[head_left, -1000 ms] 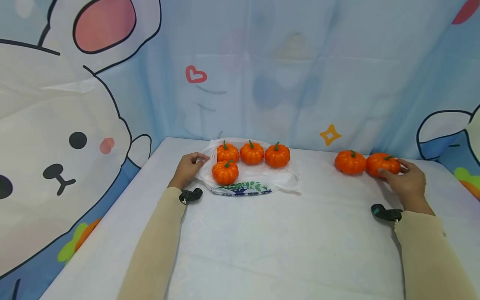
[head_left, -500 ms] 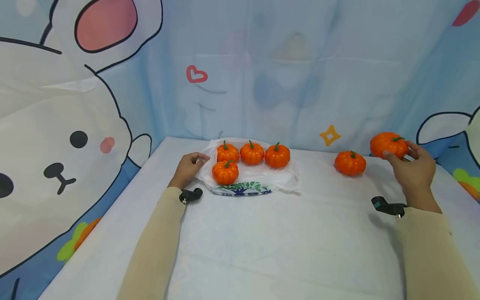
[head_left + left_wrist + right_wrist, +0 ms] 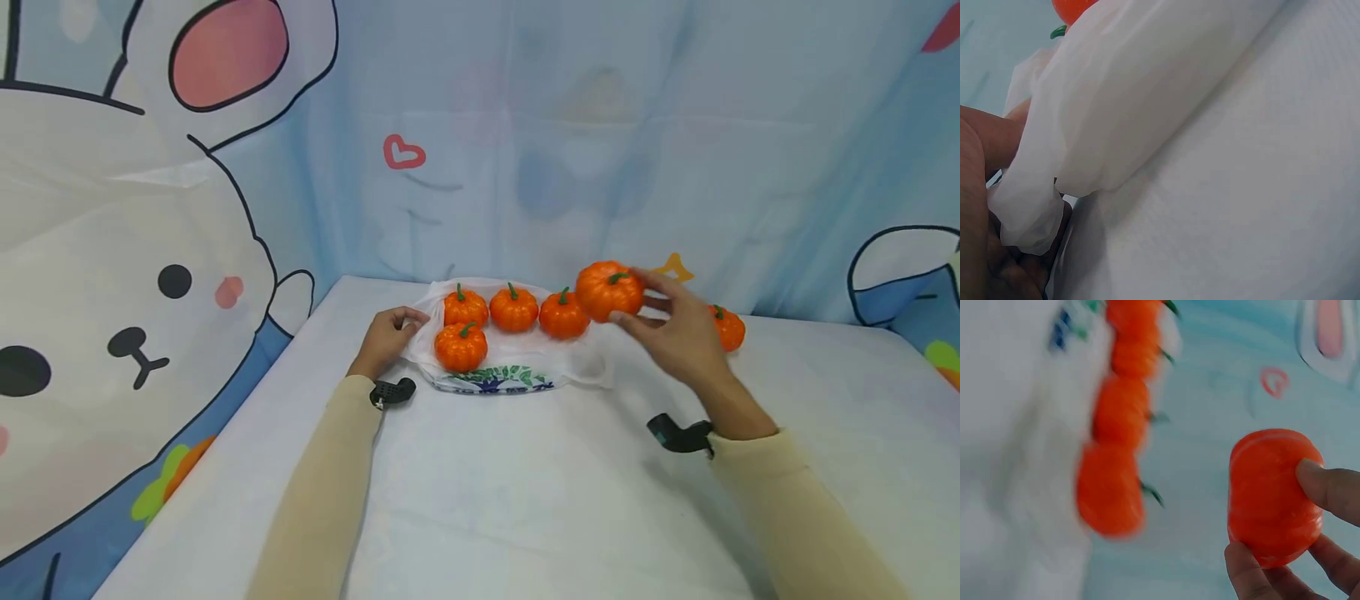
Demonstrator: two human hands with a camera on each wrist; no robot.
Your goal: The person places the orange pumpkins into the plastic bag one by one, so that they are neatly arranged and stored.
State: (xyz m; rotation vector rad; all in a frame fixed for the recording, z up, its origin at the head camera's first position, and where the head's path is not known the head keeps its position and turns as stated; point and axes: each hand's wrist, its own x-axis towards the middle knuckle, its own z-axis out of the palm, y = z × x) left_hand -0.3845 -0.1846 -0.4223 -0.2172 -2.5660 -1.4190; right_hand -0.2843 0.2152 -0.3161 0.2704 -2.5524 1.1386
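Observation:
My right hand (image 3: 678,333) grips a small orange pumpkin (image 3: 609,291) between thumb and fingers, held up off the table beside the bag. In the right wrist view the same pumpkin (image 3: 1275,497) has the thumb on one side and fingertips beneath. My left hand (image 3: 385,340) pinches the left edge of a white plastic bag (image 3: 525,354), whose gathered film (image 3: 1035,212) lies between thumb and fingers in the left wrist view. Several pumpkins with green stems sit on the bag, among them a front one (image 3: 461,347) and a right one (image 3: 562,315).
Another pumpkin (image 3: 727,328) stands at the right on the white table (image 3: 540,483), partly hidden behind my right hand. A light blue printed curtain (image 3: 480,167) hangs close behind the table's far edge. The bag carries a green and blue print (image 3: 502,379).
My right hand has lifted a pumpkin from the far right and carried it left, close to the bag. My left hand keeps its hold on the bag's edge. The view has shifted slightly.

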